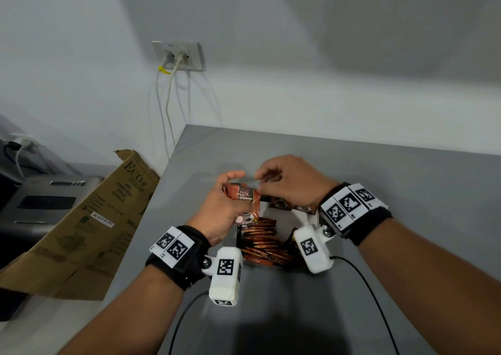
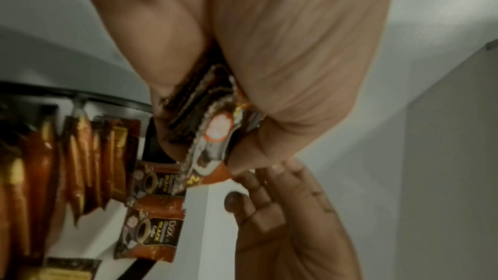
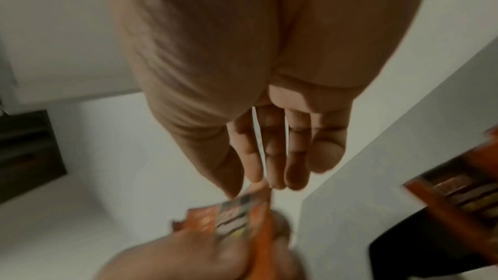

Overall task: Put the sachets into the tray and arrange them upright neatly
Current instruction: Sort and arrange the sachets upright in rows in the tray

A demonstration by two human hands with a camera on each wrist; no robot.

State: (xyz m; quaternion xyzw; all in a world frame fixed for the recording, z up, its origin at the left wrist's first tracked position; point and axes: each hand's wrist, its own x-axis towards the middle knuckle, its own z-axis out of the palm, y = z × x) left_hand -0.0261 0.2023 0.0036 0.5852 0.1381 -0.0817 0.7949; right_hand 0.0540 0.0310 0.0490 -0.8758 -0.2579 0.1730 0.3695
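My left hand (image 1: 236,195) grips a small bundle of orange-brown coffee sachets (image 1: 245,198) above the table, just beyond the tray. My right hand (image 1: 259,184) reaches in from the right, and its thumb and fingertips (image 3: 266,178) pinch the top edge of the bundle (image 3: 237,216). The left wrist view shows the bundle (image 2: 213,127) clamped between thumb and fingers. A black tray (image 1: 238,237) near me holds several sachets (image 1: 264,242) standing on edge in a row. Two loose sachets (image 1: 282,204) lie flat on the table beyond the tray, under my right wrist.
The grey table (image 1: 379,164) stands against a white wall. A flattened cardboard box (image 1: 89,219) leans at the table's left edge beside a grey printer (image 1: 46,200). Cables hang from a wall socket (image 1: 179,55). Black wrist-camera cables (image 1: 360,276) trail over the near table.
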